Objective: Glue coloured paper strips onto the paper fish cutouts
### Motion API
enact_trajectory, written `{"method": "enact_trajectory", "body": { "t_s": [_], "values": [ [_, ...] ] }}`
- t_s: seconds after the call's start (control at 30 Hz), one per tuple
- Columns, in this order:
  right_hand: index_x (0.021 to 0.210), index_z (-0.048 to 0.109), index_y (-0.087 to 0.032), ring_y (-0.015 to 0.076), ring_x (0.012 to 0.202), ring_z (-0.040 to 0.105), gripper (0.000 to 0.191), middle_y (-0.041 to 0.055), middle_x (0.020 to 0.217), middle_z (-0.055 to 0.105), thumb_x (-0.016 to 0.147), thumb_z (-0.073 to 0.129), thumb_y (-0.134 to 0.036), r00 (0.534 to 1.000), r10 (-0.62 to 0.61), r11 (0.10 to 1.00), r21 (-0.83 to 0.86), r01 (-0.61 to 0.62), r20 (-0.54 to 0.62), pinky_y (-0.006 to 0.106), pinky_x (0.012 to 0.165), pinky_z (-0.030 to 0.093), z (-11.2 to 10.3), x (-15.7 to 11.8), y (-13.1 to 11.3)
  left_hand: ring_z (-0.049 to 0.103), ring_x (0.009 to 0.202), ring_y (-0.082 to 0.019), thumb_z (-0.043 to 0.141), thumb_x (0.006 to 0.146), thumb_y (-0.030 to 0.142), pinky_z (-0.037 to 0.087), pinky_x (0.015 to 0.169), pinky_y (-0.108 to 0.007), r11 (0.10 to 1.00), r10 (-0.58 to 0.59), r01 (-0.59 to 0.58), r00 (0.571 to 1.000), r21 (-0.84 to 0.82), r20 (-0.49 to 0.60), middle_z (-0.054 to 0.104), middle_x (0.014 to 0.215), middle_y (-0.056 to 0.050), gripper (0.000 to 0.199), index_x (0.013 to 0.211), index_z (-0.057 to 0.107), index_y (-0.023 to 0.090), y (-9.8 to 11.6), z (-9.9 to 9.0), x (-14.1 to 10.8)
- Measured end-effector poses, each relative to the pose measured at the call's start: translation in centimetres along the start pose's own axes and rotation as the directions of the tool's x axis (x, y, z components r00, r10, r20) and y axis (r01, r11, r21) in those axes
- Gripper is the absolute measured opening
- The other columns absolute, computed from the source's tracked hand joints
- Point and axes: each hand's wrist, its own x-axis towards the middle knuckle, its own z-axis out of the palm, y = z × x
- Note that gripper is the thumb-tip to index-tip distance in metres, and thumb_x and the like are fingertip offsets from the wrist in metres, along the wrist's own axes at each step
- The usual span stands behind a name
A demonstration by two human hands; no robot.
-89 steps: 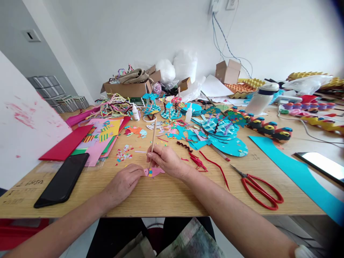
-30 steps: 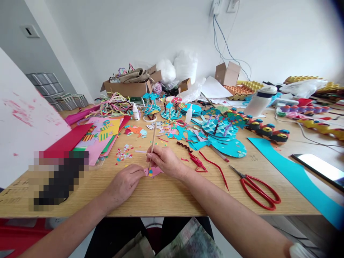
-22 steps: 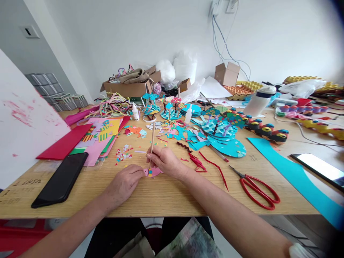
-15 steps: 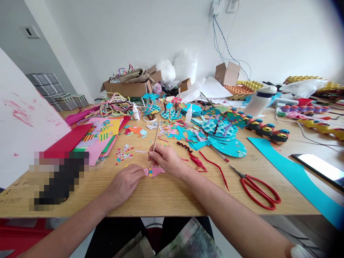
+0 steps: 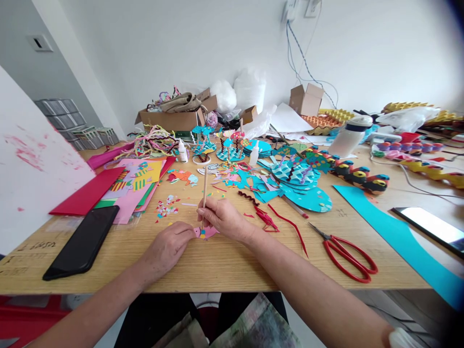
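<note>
My right hand (image 5: 222, 218) is closed around a thin wooden stick (image 5: 205, 188), held nearly upright. Its lower end meets a small pink paper fish (image 5: 208, 234) with yellow and blue pieces on it. The fingers of my left hand (image 5: 173, 245) pinch the fish's left end against the table. Part of the fish is hidden under my right hand. Beyond the hands lie small coloured paper scraps (image 5: 167, 207) and several orange and blue paper fish (image 5: 184, 177).
Red-handled scissors (image 5: 350, 256) and a red pipe cleaner (image 5: 290, 224) lie to the right. A black phone (image 5: 82, 244) and stacked coloured paper (image 5: 126, 203) are on the left. Blue paper discs (image 5: 308, 198) and glue bottles (image 5: 254, 153) stand farther back.
My right hand has shifted slightly left, and the stick has swung from a rightward lean to nearly upright. My left hand stays on the fish.
</note>
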Motion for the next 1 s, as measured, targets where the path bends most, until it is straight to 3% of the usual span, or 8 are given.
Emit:
{"method": "enact_trajectory", "body": {
  "t_s": [0.53, 0.63, 0.73, 0.83, 0.87, 0.93, 1.0],
  "values": [
    [0.072, 0.047, -0.017, 0.0056, 0.047, 0.049, 0.016, -0.0046, 0.055, 0.050, 0.086, 0.040, -0.019, 1.000, 0.004, 1.000, 0.006, -0.004, -0.009, 0.016, 0.048, 0.039, -0.1, 0.0, 0.2, 0.056, 0.086, -0.016, 0.034, 0.083, 0.007, 0.048, 0.075, -0.031, 0.999, -0.025, 0.026, 0.999, -0.024, 0.023, 0.062, 0.090, -0.007, 0.029, 0.090, 0.060, 0.016, -0.1, 0.1, -0.1],
    [0.073, 0.049, -0.017, 0.0068, 0.049, 0.050, 0.018, -0.0031, 0.056, 0.050, 0.087, 0.037, -0.023, 0.993, 0.009, 0.997, 0.076, 0.000, -0.120, 0.017, 0.048, 0.040, -0.4, 0.0, 0.6, 0.057, 0.086, -0.016, 0.037, 0.081, 0.008, 0.048, 0.077, -0.030, 0.990, -0.081, 0.085, 0.996, -0.114, 0.039, 0.063, 0.089, -0.005, 0.027, 0.088, 0.061, 0.017, 0.0, -0.1, 0.0],
    [0.076, 0.050, -0.017, 0.0084, 0.052, 0.050, 0.019, -0.0011, 0.059, 0.052, 0.087, 0.038, -0.028, 0.960, -0.003, 0.996, 0.082, 0.027, -0.281, 0.019, 0.048, 0.041, -1.1, 0.0, 0.9, 0.059, 0.083, -0.015, 0.041, 0.080, 0.015, 0.048, 0.075, -0.028, 0.927, -0.244, 0.245, 0.969, -0.283, 0.038, 0.064, 0.087, -0.004, 0.020, 0.085, 0.060, 0.018, -0.7, -1.4, 0.4],
    [0.072, 0.051, -0.018, 0.0103, 0.058, 0.049, 0.020, 0.0017, 0.067, 0.053, 0.085, 0.043, -0.031, 0.896, -0.078, 0.997, -0.017, 0.079, -0.436, 0.021, 0.051, 0.040, -1.8, 0.1, 1.1, 0.060, 0.081, -0.016, 0.045, 0.078, 0.026, 0.048, 0.071, -0.028, 0.823, -0.476, 0.424, 0.878, -0.378, -0.051, 0.065, 0.087, -0.004, 0.018, 0.086, 0.058, 0.017, -2.4, -4.1, 0.9],
    [0.071, 0.052, -0.018, 0.0107, 0.059, 0.049, 0.020, 0.0022, 0.069, 0.053, 0.084, 0.044, -0.031, 0.877, -0.091, 0.996, -0.032, 0.086, -0.472, 0.022, 0.051, 0.040, -2.0, 0.1, 1.2, 0.060, 0.078, -0.016, 0.047, 0.076, 0.029, 0.048, 0.069, -0.027, 0.798, -0.536, 0.469, 0.840, -0.379, -0.089, 0.065, 0.085, -0.003, 0.019, 0.086, 0.058, 0.017, -3.2, -5.2, 1.1],
    [0.072, 0.053, -0.018, 0.0106, 0.059, 0.047, 0.021, 0.0016, 0.069, 0.051, 0.084, 0.044, -0.032, 0.859, -0.076, 0.997, -0.017, 0.078, -0.506, 0.022, 0.051, 0.039, -2.3, 0.2, 1.5, 0.059, 0.077, -0.017, 0.048, 0.074, 0.031, 0.047, 0.068, -0.028, 0.777, -0.588, 0.536, 0.805, -0.329, -0.078, 0.065, 0.085, -0.003, 0.021, 0.086, 0.058, 0.017, -4.6, -6.9, 1.3],
    [0.075, 0.054, -0.017, 0.0098, 0.056, 0.044, 0.021, -0.0002, 0.065, 0.048, 0.084, 0.044, -0.034, 0.864, -0.036, 0.998, 0.029, 0.058, -0.503, 0.021, 0.049, 0.037, -2.4, 0.2, 1.6, 0.059, 0.077, -0.018, 0.048, 0.074, 0.031, 0.045, 0.068, -0.027, 0.799, -0.569, 0.566, 0.821, -0.201, 0.049, 0.065, 0.083, -0.003, 0.021, 0.085, 0.059, 0.017, -5.7, -7.8, 1.3]
  ]
}}
